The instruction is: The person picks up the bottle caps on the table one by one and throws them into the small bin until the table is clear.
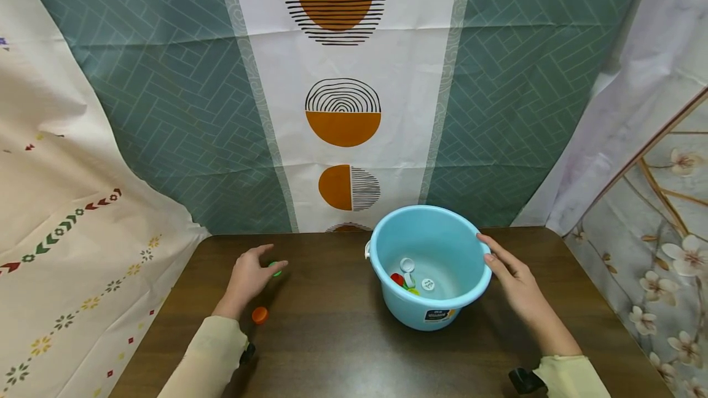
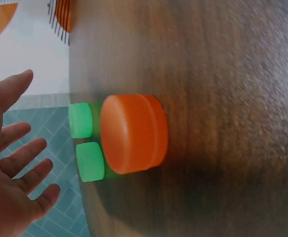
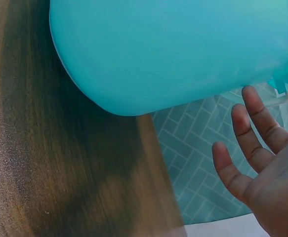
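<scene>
My left hand [image 1: 250,276] hovers over the left of the table, fingers spread and holding nothing. Close to its fingertips is a green bottle cap [image 1: 275,269], partly covered by the hand. The left wrist view shows two green caps [image 2: 80,120] side by side, behind a larger orange cap [image 2: 134,134]. A light blue bucket [image 1: 437,315] stands right of the table's middle. At its right rim, my right hand [image 1: 514,281] holds on with thumb and index finger; its other fingers [image 3: 227,168] extend loosely by the wall. White caps [image 1: 428,284], a red cap [image 1: 397,279] and yellow pieces lie inside the bucket.
The dark wooden table [image 1: 332,349] ends at a patterned cloth [image 1: 354,54] hanging behind it. A cream cloth [image 1: 66,214] hangs along the left, a floral one [image 1: 652,275] along the right. A white handle joint [image 1: 367,250] sticks out from the bucket's left.
</scene>
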Demonstrator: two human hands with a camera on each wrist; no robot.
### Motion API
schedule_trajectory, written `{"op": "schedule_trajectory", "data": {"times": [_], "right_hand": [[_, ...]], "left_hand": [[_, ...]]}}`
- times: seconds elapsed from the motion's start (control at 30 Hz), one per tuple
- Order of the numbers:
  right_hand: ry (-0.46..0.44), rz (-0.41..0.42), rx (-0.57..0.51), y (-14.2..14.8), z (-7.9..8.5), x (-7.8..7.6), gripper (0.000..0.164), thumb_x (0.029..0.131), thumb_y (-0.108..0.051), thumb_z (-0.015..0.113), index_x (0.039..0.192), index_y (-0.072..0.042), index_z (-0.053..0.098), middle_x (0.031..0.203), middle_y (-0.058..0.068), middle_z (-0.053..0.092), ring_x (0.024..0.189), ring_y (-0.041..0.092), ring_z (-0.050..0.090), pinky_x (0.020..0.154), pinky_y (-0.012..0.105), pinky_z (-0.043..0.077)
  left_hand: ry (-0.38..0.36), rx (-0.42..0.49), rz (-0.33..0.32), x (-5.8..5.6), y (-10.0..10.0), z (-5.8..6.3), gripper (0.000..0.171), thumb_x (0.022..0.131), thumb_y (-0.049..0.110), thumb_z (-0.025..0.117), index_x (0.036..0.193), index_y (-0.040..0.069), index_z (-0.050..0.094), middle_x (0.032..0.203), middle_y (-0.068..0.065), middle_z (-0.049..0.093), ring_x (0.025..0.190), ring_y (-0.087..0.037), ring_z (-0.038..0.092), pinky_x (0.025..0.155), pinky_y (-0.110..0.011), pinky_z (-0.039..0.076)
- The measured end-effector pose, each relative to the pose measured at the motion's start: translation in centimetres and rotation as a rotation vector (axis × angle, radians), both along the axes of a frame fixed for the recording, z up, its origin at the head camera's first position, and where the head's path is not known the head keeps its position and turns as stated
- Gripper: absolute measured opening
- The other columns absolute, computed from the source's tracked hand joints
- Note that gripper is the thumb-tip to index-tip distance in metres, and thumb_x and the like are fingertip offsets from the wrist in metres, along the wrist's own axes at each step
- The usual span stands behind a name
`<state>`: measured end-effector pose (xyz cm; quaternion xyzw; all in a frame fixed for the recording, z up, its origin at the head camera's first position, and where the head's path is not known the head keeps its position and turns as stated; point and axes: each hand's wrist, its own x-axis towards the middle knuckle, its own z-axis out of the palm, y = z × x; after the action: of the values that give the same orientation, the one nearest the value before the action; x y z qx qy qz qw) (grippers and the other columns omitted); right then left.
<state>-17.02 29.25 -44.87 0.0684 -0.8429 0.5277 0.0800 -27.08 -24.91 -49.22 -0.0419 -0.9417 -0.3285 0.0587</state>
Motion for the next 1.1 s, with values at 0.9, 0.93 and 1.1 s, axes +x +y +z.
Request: {"op": "schedule_trajectory", "data": {"times": [0.9,0.93,1.1], "right_hand": [[0.021,0.010,0.007,0.0,-0.1,0.1,0.045,0.106,-0.030,0.043,0.151,-0.029,0.038,0.155,0.002,0.035,0.130,-0.002,0.037,0.090,0.012,0.038],[0.023,0.012,0.004,0.0,-0.1,0.1,0.045,0.106,-0.030,0.043,0.151,-0.028,0.038,0.155,0.002,0.035,0.130,-0.002,0.038,0.090,0.012,0.038],[0.021,0.009,0.011,0.0,0.0,0.1,0.045,0.106,-0.030,0.043,0.151,-0.029,0.038,0.155,0.001,0.035,0.130,-0.002,0.037,0.091,0.013,0.038]], "left_hand": [[-0.150,-0.183,0.045,-0.3,0.1,-1.3,0.054,0.085,0.034,0.076,0.124,-0.002,0.063,0.115,-0.020,0.065,0.098,-0.035,0.061,0.083,-0.059,0.043],[-0.154,-0.180,0.045,-0.3,0.1,-1.3,0.053,0.085,0.033,0.076,0.123,-0.002,0.063,0.115,-0.019,0.065,0.098,-0.035,0.061,0.082,-0.059,0.043],[-0.160,-0.175,0.049,-0.2,0.0,-1.3,0.048,0.086,0.028,0.076,0.122,-0.001,0.064,0.115,-0.019,0.065,0.100,-0.037,0.061,0.083,-0.060,0.042]]}}
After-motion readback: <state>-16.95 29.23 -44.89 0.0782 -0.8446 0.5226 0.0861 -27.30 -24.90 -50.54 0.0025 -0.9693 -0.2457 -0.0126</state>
